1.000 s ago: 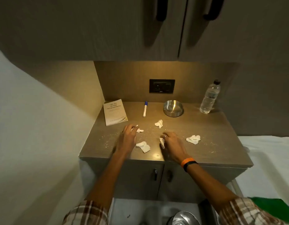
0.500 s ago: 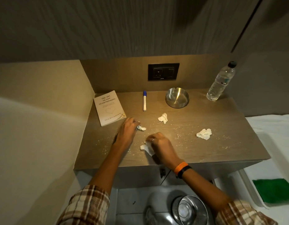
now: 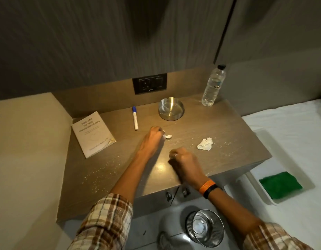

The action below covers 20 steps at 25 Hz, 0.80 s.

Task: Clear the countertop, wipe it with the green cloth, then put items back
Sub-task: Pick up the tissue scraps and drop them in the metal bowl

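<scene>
- My left hand reaches across the countertop, fingers pinched onto a small paper scrap at their tips.
- My right hand sits curled into a fist near the front edge; what it holds, if anything, I cannot tell.
- The crumpled tissue lies loose to the right of both hands, nearer my right one, which I judge should take it.
- The green cloth waits in the tray off the counter's right.

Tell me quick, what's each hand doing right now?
Left hand: closing on a paper scrap on the countertop.
Right hand: fisted; what it holds can't be told.
</scene>
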Motion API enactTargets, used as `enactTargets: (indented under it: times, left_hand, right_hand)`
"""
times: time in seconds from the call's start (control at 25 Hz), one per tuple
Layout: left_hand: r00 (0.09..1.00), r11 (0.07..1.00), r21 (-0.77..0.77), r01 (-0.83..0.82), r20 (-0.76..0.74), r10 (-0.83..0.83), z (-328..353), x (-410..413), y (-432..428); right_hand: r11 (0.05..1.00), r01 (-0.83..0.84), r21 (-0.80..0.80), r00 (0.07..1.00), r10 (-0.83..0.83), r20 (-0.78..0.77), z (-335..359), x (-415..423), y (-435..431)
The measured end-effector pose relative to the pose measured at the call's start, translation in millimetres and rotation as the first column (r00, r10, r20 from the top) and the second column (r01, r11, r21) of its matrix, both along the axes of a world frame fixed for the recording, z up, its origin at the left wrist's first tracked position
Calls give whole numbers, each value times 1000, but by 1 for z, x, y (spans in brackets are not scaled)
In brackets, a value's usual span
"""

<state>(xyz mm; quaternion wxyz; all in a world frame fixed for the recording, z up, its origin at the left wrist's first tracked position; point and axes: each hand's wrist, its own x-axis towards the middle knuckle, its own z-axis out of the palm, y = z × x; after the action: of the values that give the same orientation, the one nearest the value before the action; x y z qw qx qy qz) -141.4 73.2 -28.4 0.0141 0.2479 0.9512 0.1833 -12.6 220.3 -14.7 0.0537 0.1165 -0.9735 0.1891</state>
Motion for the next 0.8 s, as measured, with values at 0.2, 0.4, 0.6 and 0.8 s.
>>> enactTargets:
  times: [0.2,0.4,0.6,0.8]
  left_hand:
    - [998,998,-17,-61,-35,60,-5,-2,6]
    - [994,990,94,-105,-6,106,6,34,12]
    - [985,871,470,-143,-17,171,13,129,44]
    - [926,709,597,-376,277,258,-60,250,98]
  right_hand:
    - [934,352,-54,936,-352,10,7,-25,72]
    - [914,338,224,929,-361,74,-2,-25,89]
    - [912,390,-125,921,-388,43,11,16,95]
    - [764,413,-495,902,-416,110,-38,150,114]
